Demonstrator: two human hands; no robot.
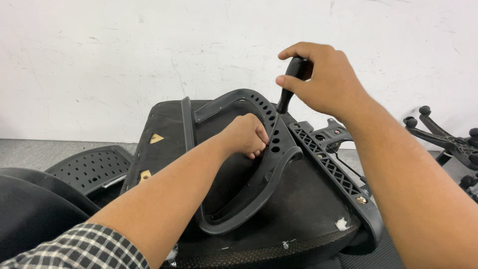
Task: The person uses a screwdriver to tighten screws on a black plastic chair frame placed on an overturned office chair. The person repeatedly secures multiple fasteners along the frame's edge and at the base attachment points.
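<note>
Head view: screwdriver [289,89] at 1 o'clock, right hand [326,79] fingers wrapped round its black handle, tip down in the armrest [259,164] holes. Light, stiff, likely grippy; hold by handle. Left hand [244,134] fist-closed against armrest atop upturned seat [298,199]. Grey floor [30,152], white wall [124,50], wheeled base [448,139] at 3 o'clock.

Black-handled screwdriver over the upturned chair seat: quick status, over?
Right hand grips the black-handled screwdriver, tip down at the curved black plastic armrest. Left hand shut on the armrest, steadying it on the upturned black seat base. Nothing blocking.
</note>
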